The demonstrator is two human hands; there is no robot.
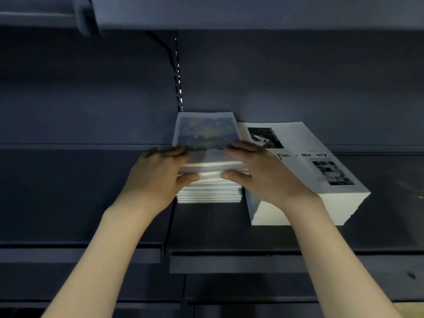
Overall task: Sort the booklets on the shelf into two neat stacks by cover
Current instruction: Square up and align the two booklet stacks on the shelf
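Between the two hands, at the middle of the dark shelf, sits a handful of booklets with a blue and yellow painted cover, lifted or tilted a little above the rest of their pile; the left hand grips its left edge, fingers curled over the top of the cover and thumb pressed against the white page edges below, and the right hand grips the right edge in the same way, fingers laid across the cover and thumb under on the page edges. Motion blur softens the held booklets, so how many there are cannot be told. Under them lies the left stack, a squared pile of thin white-edged booklets, its back against the rear wall of the shelf. Just beside it to the right stands the right stack, taller and turned at an angle to the shelf front, its top cover pale with black-and-white photographs and printed lettering partly hidden by the right hand; the right wrist crosses its near left corner. Both forearms are bare. Matt dark metal forms the shelf, with a slotted upright rising behind the left stack and another shelf overhead
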